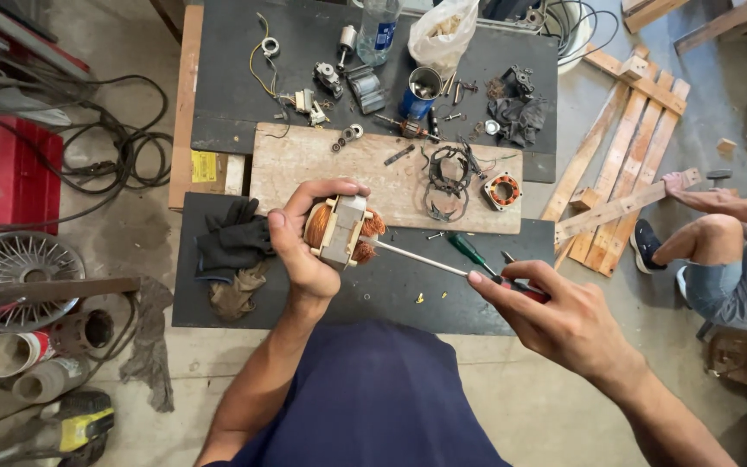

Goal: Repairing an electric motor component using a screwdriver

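My left hand (304, 246) holds a small motor stator (341, 230) above the near edge of the desk (235, 104), fingers (332, 188) clamped around its pale metal core; copper windings bulge out on both sides. My right hand (555, 316) grips a red-handled screwdriver (443, 265), fingers closed on the handle, index laid along the shaft. The tip sits at the stator's right side, touching or just short of the winding; I cannot tell which.

Judging progress: the motor looks well stripped down. Loose parts lie spread over the desk: a second orange-wound coil ring (502, 190) on the wooden board (322, 164), black gaskets or rings (447, 182) beside it, a rotor-like shaft (406, 128) further back, small housings and screws. A green-handled screwdriver (467, 251) lies just beyond my tool. Black gloves (231, 242) rest left of my hand.

The stator itself is out and free; the work on it with the tip seems in progress, and nothing appears reassembled.

A seated person's leg (711, 251) shows at the right, well apart.
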